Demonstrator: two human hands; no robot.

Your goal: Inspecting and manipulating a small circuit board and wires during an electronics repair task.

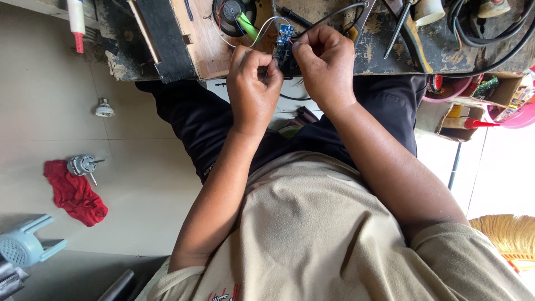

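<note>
Repair workshop: worn wooden workbench [384,53] with cables, pliers [402,25]; small electric motor [82,165] on tiled floor.

Small blue circuit board [284,40], thin white wires attached, held upright between pinching fingertips just above the worn wooden workbench [384,50] edge.

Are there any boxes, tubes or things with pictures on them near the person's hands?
Cardboard box: right of the bench, brown, open, full of small parts.
Tube: top left, white with a red tip.
Shirt print: bottom edge, red and black on beige.
No screens or signs.
</note>
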